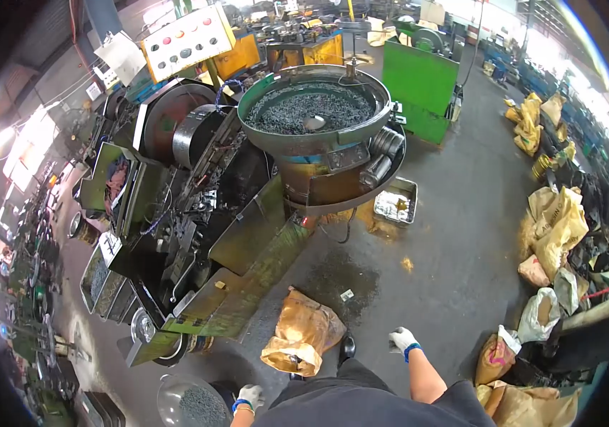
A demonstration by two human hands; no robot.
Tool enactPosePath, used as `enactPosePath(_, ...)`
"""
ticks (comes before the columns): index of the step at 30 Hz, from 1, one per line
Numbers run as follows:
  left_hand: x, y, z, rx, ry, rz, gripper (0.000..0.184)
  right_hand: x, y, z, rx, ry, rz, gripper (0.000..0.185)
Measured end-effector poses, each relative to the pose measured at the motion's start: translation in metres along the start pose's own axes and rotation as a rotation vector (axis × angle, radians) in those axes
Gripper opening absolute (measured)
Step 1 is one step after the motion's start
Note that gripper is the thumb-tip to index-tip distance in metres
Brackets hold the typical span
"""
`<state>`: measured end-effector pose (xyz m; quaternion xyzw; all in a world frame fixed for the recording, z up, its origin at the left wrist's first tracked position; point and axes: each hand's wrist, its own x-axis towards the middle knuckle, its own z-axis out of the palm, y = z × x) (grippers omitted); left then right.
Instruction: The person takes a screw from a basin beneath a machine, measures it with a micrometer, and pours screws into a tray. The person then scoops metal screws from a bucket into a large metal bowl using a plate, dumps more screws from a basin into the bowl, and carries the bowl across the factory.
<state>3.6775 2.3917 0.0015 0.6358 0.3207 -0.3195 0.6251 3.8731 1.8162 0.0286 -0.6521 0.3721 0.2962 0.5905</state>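
Observation:
My right hand (402,339), in a pale work glove with a blue band at the wrist, is over the grey floor. Its fingers are loosely bent and apart, and nothing shows in them. At the bottom, my left hand (250,396) wears a similar glove, with blue and orange bands at the wrist. Its fingers look loosely bent, with no held thing visible. Left of it is a round metal basin (168,396) containing small dark parts (202,407); hand and rim appear apart. A crumpled brown paper sack (306,324) stands in front of my legs, its mouth towards me.
Ahead is a round feeder bowl (255,136) of small dark parts, beside an oily green machine (233,302). A metal tray (395,201) lies on the floor by it. Sacks (559,228) line the right side. A green cabinet (418,89) stands farther back.

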Motion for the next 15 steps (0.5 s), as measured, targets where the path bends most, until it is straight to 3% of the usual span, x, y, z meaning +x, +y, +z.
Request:
enactPosePath(1,0.0,0.006,0.005,-0.39,-0.042,-0.211,0.016,0.01,-0.004,-0.004,-0.042,-0.003,-0.015,0.033)
enactPosePath(4,-0.013,0.027,0.025,-0.327,0.132,-0.152,0.032,0.022,-0.018,-0.006,-0.059,-0.026,-0.013,0.032)
enactPosePath(6,-0.032,0.071,0.063,-0.178,0.353,-0.173,0.025,0.024,-0.024,-0.005,-0.09,-0.054,-0.003,0.031)
enactPosePath(8,-0.04,0.084,0.072,-0.179,0.343,-0.097,0.025,0.04,-0.017,-0.001,-0.197,-0.065,-0.054,0.03)
enactPosePath(10,-0.035,0.066,0.063,0.248,0.231,0.13,0.03,0.067,0.003,0.0,-0.212,-0.115,-0.108,0.03)
enactPosePath(11,-0.035,0.051,0.059,0.857,0.224,0.377,0.033,0.07,0.005,0.0,-0.285,-0.111,-0.128,0.029)
enactPosePath(12,-0.03,0.044,0.058,1.265,0.285,0.531,0.037,0.041,-0.013,0.007,-0.167,-0.109,-0.172,0.029)
enactPosePath(13,-0.042,0.074,0.077,1.317,0.295,0.271,0.037,0.002,-0.052,0.013,-0.431,-0.082,-0.239,0.03)
enactPosePath(14,-0.034,0.055,0.071,1.32,0.277,0.247,0.036,0.026,-0.028,0.012,-0.388,-0.118,-0.203,0.032)
enactPosePath(15,-0.079,0.009,0.088,1.283,0.236,0.155,0.036,0.024,-0.033,0.014,-0.508,-0.112,-0.183,0.032)
